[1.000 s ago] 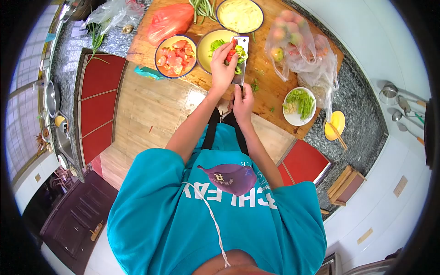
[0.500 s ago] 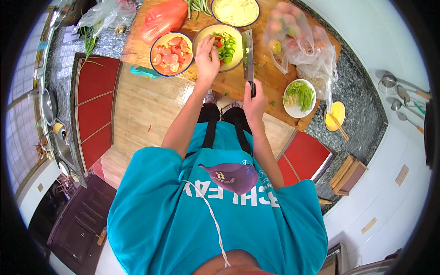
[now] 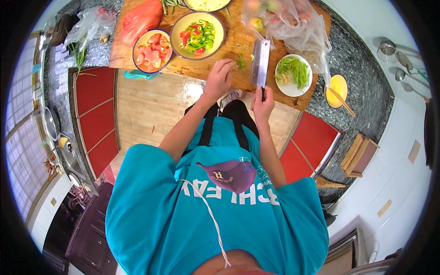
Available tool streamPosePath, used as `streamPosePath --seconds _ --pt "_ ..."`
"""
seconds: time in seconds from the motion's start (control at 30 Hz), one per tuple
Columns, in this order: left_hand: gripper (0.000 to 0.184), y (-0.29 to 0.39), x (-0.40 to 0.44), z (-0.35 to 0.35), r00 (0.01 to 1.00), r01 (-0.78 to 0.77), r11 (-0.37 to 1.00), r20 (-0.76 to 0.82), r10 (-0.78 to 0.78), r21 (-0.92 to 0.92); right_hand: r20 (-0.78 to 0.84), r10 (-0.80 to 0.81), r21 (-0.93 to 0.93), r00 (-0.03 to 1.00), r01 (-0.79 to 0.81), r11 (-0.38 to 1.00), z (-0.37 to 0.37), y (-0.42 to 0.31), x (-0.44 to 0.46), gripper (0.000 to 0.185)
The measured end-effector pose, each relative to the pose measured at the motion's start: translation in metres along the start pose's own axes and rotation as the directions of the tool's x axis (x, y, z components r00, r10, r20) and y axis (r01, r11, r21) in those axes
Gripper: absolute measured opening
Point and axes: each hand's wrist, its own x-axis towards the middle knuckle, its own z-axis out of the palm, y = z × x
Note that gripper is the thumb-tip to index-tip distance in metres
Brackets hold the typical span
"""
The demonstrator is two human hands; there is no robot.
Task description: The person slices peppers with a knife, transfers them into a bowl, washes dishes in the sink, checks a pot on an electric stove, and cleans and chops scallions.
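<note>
My right hand is closed around the black handle of a cleaver, its broad blade pointing away from me over the wooden board. To the left, my left hand hovers at the board's near edge, fingers stretched and holding nothing visible. Close to those fingertips lie small green scraps. Beyond it stands a bowl of chopped green and red peppers. A blue-rimmed bowl of cut tomatoes is beside that one. Right of the blade, a white plate carries chopped greens and pale minced bits.
A red plastic bag and another bowl with pale shreds stand at the back of the board. Clear bags of produce lie at right. A yellow dish with chopsticks rests on the granite counter.
My left hand has left the pepper bowl and come right and toward me, near the scraps. The cleaver has moved slightly right and nearer, its blade face now showing more. The view has shifted.
</note>
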Motion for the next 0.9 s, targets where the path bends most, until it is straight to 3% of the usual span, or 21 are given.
streamPosePath --seconds 0.07,0.2,0.37,0.43,0.6,0.67,0.9 --pt "0.029 -0.011 -0.004 0.019 0.998 0.049 0.996 0.044 -0.052 0.069 -0.011 0.006 0.098 1.0 -0.005 0.995 -0.01 0.026 -0.009 0.014" --pt "0.034 -0.023 0.023 0.043 0.996 -0.008 0.998 0.089 0.002 0.067 -0.034 0.112 0.188 0.993 -0.104 0.977 -0.022 0.048 -0.031 0.017" --pt "0.031 -0.038 0.049 0.057 0.975 -0.096 0.989 0.208 0.071 0.111 -0.084 0.135 0.176 0.987 -0.119 0.977 -0.04 0.069 -0.054 0.018" --pt "0.027 -0.047 0.05 0.052 0.931 -0.087 0.987 0.363 0.033 0.133 -0.099 0.124 0.157 0.987 -0.107 0.982 -0.043 0.074 -0.057 0.019" --pt "0.023 -0.051 0.018 0.021 0.914 -0.193 0.975 0.383 0.137 0.113 -0.063 0.134 0.185 0.989 -0.12 0.975 -0.034 0.078 -0.057 0.02" --pt "0.027 -0.046 0.009 0.012 0.952 -0.14 0.98 0.292 0.094 0.14 -0.052 0.134 0.2 0.99 -0.121 0.972 -0.029 0.077 -0.05 0.02" --pt "0.027 -0.029 0.005 0.018 0.958 0.072 0.982 0.262 -0.117 0.177 0.053 0.132 0.276 0.99 -0.141 0.951 -0.007 0.067 -0.032 0.019"
